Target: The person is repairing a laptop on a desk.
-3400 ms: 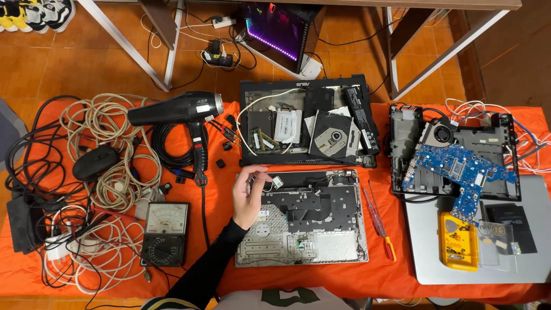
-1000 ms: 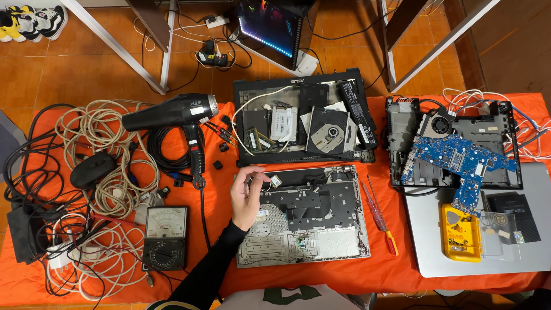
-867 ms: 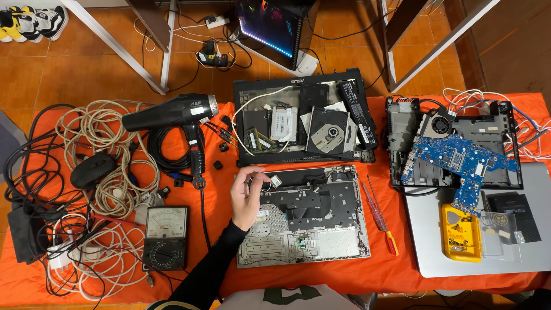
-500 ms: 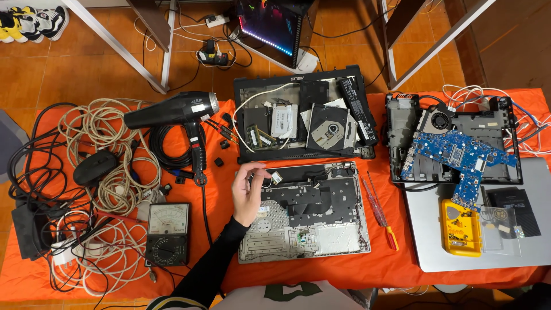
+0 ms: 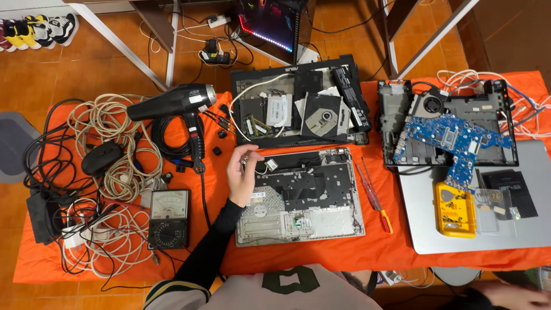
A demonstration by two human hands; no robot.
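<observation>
At the upper left corner of the stripped silver laptop base (image 5: 301, 198), near the middle of the bench (image 5: 379, 250), the left hand (image 5: 241, 175) rests with fingers curled, pinching something too small to make out beside a small white part on a thin wire (image 5: 270, 165). Only a blurred edge of the right hand (image 5: 513, 295) shows at the lower right, so I cannot tell its state. Three opened laptop bodies lie on the orange cloth: this one, a black one (image 5: 298, 103) just above it, and another under a blue circuit board (image 5: 453, 138) to the right. One red-handled screwdriver (image 5: 373, 195) lies just right of the base. One black hair dryer (image 5: 178, 106), one analog meter (image 5: 168, 218) and cable coils (image 5: 106, 149) crowd the left; bare cloth remains along the front edge.
</observation>
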